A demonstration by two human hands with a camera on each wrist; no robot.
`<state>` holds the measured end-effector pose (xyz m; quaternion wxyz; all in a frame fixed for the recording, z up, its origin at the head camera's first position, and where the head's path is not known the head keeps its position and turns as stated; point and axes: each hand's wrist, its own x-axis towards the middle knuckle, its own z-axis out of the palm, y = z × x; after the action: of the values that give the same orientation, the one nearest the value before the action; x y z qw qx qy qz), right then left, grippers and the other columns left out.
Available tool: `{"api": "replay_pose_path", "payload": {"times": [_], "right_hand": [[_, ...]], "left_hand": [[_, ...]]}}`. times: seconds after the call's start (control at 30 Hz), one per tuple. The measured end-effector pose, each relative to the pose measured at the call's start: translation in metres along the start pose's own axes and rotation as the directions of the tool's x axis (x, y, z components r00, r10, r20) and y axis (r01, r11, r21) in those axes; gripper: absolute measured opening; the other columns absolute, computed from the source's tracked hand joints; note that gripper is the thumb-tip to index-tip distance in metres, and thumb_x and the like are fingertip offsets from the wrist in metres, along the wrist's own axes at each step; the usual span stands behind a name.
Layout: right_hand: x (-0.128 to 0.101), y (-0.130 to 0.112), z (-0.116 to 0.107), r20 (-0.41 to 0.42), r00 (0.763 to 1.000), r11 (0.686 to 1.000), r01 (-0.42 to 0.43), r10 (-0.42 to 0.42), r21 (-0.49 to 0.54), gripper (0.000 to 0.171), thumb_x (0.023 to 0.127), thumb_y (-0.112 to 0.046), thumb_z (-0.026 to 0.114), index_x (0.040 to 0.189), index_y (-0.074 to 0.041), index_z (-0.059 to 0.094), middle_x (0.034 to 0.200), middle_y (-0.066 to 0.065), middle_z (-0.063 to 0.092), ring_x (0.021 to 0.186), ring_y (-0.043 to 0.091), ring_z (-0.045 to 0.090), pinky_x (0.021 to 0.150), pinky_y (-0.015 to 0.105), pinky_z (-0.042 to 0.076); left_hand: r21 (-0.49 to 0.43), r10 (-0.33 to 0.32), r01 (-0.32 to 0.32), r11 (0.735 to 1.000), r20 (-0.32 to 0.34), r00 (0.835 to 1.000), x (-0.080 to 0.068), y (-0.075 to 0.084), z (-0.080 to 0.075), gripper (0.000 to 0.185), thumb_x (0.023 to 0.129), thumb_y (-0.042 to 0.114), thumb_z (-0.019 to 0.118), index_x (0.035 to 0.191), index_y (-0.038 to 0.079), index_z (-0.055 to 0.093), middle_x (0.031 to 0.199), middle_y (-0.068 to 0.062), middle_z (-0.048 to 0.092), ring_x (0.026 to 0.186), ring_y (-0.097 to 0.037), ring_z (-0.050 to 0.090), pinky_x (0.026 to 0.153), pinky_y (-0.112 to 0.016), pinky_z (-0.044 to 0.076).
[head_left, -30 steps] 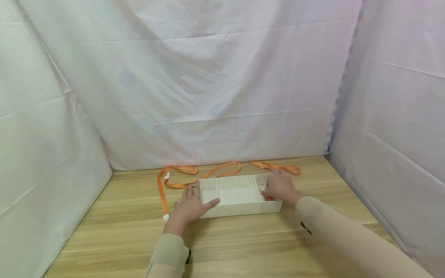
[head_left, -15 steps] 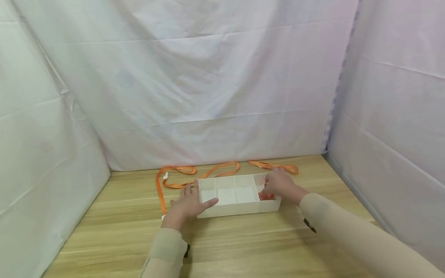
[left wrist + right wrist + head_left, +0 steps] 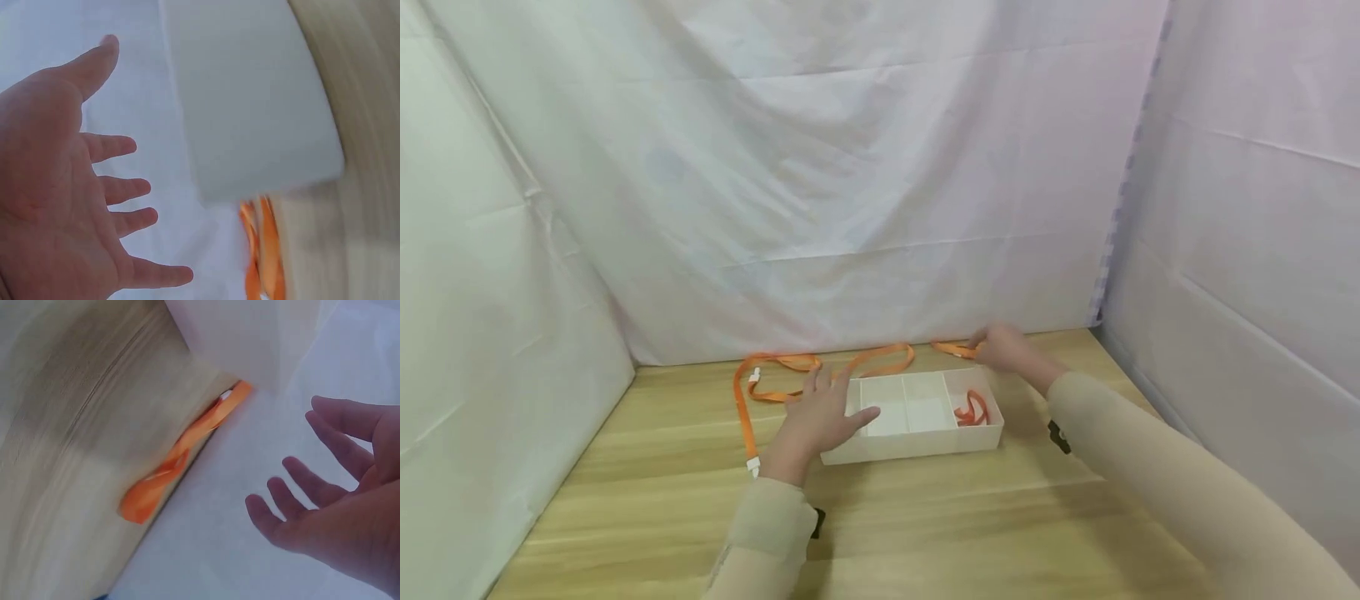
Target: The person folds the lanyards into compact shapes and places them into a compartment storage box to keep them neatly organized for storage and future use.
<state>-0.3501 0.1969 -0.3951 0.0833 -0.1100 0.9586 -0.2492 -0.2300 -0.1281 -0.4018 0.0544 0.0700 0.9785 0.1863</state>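
Note:
A white divided box (image 3: 910,447) stands on the table, with a red-orange looped strap (image 3: 973,410) in its rightmost compartment. My left hand (image 3: 822,419) is over the box's left end, overlapping it in the head view. Its fingers (image 3: 128,187) are spread, and the left wrist view shows the palm beside the box wall (image 3: 250,94), holding nothing. Behind the box's right end, my right hand (image 3: 1009,350) hovers by an orange lanyard (image 3: 178,453). The right wrist view shows that hand's fingers (image 3: 284,500) loosely bent with nothing in them, apart from the lanyard.
Behind and left of the box lie more orange lanyard lengths (image 3: 742,417) with white clips (image 3: 753,464); a loop (image 3: 889,367) runs behind the box. A white curtain (image 3: 865,167) borders the table's (image 3: 647,500) back edge, and cloth hangs at both sides.
My right hand has left the rightmost compartment and moved back toward the right lanyard, leaving the red-orange strap inside. My left hand has lifted off the box's end and shifted slightly right.

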Motion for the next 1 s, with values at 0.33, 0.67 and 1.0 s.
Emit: {"api": "replay_pose_path", "payload": {"times": [0.33, 0.67, 1.0], "right_hand": [[0.045, 0.05, 0.016, 0.073, 0.991, 0.967, -0.127, 0.114, 0.22, 0.042, 0.103, -0.011, 0.062, 0.142, 0.002, 0.063, 0.148, 0.029, 0.06, 0.132, 0.044, 0.06, 0.108, 0.053, 0.055], [0.046, 0.089, 0.032, 0.011, 0.994, 0.985, -0.105, 0.105, 0.133, 0.033, 0.094, -0.011, 0.067, 0.122, 0.006, 0.072, 0.124, 0.025, 0.071, 0.104, 0.033, 0.064, 0.088, 0.043, 0.055], [0.035, 0.099, 0.021, 0.044, 0.993, 0.989, -0.109, 0.105, 0.095, 0.024, 0.098, -0.023, 0.068, 0.089, -0.001, 0.073, 0.079, 0.004, 0.063, 0.078, 0.02, 0.056, 0.068, 0.031, 0.048]], "left_hand": [[-0.03, 0.112, -0.113, 0.993, -0.009, 0.994, 0.001, 0.05, 0.002, 0.084, 0.097, 0.057, 0.073, 0.166, 0.022, 0.038, 0.178, -0.012, 0.02, 0.166, -0.04, 0.015, 0.125, -0.078, 0.021], [-0.061, 0.146, -0.147, 0.987, -0.023, 0.989, -0.005, 0.059, 0.01, 0.077, 0.097, 0.05, 0.076, 0.163, 0.026, 0.043, 0.176, -0.012, 0.024, 0.165, -0.039, 0.018, 0.121, -0.079, 0.027], [-0.092, 0.179, -0.181, 0.979, -0.031, 0.983, -0.008, 0.058, 0.015, 0.069, 0.099, 0.05, 0.073, 0.158, 0.021, 0.05, 0.174, -0.012, 0.028, 0.163, -0.04, 0.022, 0.119, -0.078, 0.031]]}}
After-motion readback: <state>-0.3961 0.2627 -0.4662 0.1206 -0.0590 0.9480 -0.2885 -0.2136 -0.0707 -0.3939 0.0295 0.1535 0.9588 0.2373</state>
